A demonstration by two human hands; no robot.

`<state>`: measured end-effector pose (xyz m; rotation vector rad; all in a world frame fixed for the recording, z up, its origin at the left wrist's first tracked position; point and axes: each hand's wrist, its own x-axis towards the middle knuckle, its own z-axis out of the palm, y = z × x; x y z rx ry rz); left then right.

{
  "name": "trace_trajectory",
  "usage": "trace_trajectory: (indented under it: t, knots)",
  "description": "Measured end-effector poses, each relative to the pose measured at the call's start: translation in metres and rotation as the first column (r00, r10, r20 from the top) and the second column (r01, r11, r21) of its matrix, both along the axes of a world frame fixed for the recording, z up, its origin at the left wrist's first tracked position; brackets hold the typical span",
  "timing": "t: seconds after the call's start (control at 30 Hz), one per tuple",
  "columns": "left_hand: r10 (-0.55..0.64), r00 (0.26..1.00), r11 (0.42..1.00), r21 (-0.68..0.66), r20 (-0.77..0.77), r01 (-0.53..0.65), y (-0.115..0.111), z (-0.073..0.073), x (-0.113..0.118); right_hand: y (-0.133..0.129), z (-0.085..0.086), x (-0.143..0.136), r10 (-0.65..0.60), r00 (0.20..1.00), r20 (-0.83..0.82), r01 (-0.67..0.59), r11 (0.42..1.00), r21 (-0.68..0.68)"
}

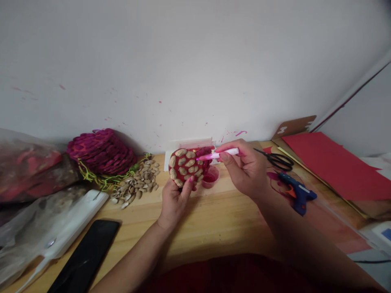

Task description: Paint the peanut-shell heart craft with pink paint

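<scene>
My left hand [176,200] grips the lower edge of a red disc [185,166] covered with peanut shells, holding it tilted up above the table. Most of its shells are bare tan; those at the right edge are coloured magenta. In my right hand [246,169] is a white-handled paintbrush [227,153], its pink-stained tip against the shells at the disc's right side. Just below and behind the disc stands a small clear cup [210,178] of pink paint. Both hands have pink stains on the fingers.
Loose peanut shells [137,185] lie left, beside a stack of magenta discs [100,152] with green string. A white power strip [76,224], black phone [87,256] and plastic bags [27,171] are farther left. Black scissors [279,160], a blue glue gun [299,195] and red sheets [339,162] lie right.
</scene>
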<state>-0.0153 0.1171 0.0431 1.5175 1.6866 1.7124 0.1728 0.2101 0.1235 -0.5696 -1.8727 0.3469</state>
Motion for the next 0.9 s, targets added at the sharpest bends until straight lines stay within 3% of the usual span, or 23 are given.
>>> trace_trajectory:
  t: [0.17, 0.4, 0.6, 0.9]
  knots:
    - [-0.047, 0.99, 0.998, -0.029, 0.131, 0.051, 0.0, 0.001, 0.001, 0.005, -0.003, 0.001, -0.013, 0.999, -0.038, 0.012, 0.999, -0.034]
    - [-0.107, 0.951, 0.988, -0.076, 0.29, 0.134, 0.002, -0.002, 0.001, 0.008, -0.007, 0.0, 0.079, 0.991, -0.108, -0.097, 0.981, -0.166]
    - [-0.079, 0.864, 0.981, -0.117, 0.497, 0.157, 0.005, -0.01, -0.001, 0.008, -0.008, 0.0, 0.06, 0.994, -0.093, -0.073, 0.987, -0.145]
    - [-0.082, 0.817, 0.977, -0.115, 0.57, 0.178, 0.005, -0.004, 0.003, 0.009, -0.007, 0.001, 0.046, 0.996, -0.08, -0.055, 0.993, -0.109]
